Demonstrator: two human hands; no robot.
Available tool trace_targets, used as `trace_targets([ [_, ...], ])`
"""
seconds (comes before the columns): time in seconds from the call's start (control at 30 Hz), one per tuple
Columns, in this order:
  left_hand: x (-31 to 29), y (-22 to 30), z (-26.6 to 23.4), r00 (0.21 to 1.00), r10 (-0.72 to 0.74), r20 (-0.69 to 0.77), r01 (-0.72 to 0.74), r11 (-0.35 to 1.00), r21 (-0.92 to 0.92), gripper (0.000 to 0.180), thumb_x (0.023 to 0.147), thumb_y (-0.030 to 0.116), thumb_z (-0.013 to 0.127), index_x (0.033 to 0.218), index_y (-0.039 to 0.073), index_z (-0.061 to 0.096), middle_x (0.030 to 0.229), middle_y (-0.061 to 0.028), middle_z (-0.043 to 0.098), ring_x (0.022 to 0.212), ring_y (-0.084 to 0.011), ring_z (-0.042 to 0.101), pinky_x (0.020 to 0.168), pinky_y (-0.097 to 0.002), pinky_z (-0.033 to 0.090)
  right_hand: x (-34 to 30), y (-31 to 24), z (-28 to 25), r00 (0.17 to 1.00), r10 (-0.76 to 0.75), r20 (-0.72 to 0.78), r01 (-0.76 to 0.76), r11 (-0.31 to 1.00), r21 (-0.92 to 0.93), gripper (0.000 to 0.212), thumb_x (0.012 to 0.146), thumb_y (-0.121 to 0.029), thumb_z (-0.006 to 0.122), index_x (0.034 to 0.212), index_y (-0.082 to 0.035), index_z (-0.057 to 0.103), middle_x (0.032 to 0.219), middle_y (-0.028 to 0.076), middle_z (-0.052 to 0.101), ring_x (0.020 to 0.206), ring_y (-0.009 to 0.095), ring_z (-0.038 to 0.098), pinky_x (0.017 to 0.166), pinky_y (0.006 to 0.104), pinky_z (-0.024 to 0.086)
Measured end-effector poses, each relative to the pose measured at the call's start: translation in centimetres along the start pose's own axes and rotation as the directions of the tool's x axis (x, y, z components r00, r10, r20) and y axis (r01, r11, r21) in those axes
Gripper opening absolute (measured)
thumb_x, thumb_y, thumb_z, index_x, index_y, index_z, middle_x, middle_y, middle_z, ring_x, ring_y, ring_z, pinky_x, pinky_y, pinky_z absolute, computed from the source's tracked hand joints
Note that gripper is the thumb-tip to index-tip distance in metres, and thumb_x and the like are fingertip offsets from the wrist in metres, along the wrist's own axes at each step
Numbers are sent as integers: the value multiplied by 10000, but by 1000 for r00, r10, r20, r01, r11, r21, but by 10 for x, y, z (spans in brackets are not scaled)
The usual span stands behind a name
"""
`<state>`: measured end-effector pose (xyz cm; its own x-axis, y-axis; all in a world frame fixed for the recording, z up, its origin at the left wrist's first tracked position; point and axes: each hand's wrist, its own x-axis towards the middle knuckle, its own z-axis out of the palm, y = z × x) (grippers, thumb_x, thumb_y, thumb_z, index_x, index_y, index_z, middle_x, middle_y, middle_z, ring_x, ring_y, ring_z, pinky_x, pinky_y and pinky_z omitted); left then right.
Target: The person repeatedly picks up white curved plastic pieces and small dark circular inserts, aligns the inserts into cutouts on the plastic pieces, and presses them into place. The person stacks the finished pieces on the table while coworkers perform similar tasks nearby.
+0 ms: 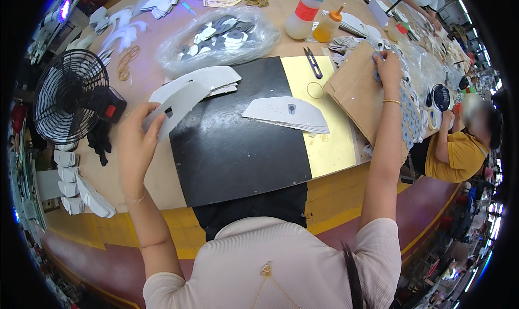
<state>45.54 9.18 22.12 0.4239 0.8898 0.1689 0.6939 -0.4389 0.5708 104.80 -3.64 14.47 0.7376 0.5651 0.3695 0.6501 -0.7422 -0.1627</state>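
Observation:
My left hand (141, 138) pinches a white curved cut piece (184, 108) with a dark slot, raised over the left edge of the black mat (238, 141). Behind it lies a stack of similar white pieces (219, 77). Another white stack (289, 113) rests across the mat and the yellow sheet (338, 149); its top piece bears a small grey patch (292, 109). At the right, my right hand (388, 71) has its fingers curled on a small grey patch (377, 74) at the edge of a brown cardboard sheet (351, 87). Its fingertips are partly hidden.
Thread snips (313, 63) and a rubber band (315, 90) lie on the yellow sheet. Behind stand a capped bottle (304, 17) and a glue bottle (327, 25), beside a plastic bag of cut pieces (219, 38). A black fan (73, 95) stands left; a person in yellow (457, 155) is at right.

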Motion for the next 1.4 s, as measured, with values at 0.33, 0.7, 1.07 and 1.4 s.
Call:
trace_targets([
  [0.33,-53,36,-44,917,248,313,-178,955,-236,162,870,106,752,996,6,736,787,-112,631,657,-234,596,605,-332,457,-10,-37,-31,997,-29,-73,46,971,236,191,944,-230,679,1046,-70,673,922,163,744,882,335,714,773,442,538],
  [0.7,-82,70,19,500,664,555,-348,741,-574,148,942,251,685,1005,128,738,810,-40,600,747,-253,612,703,-362,480,-286,-210,-74,618,-727,298,200,512,835,114,895,-161,745,970,-75,744,757,72,687,752,224,652,851,353,438],
  [1.07,-101,34,41,686,421,593,-19,825,-565,142,907,193,725,993,83,748,920,-79,671,850,-297,655,782,-383,513,-294,-181,-102,489,-809,326,79,413,907,339,870,-240,779,1159,-73,718,1099,62,715,1066,243,634,1014,378,375],
  [1.4,-96,9,74,884,183,429,47,880,-472,142,883,174,777,938,51,732,1329,-99,641,1013,-250,664,859,-352,514,-314,-178,-124,533,-574,622,-137,667,732,133,954,-125,691,1012,-5,684,901,139,653,754,295,639,685,353,509],
])
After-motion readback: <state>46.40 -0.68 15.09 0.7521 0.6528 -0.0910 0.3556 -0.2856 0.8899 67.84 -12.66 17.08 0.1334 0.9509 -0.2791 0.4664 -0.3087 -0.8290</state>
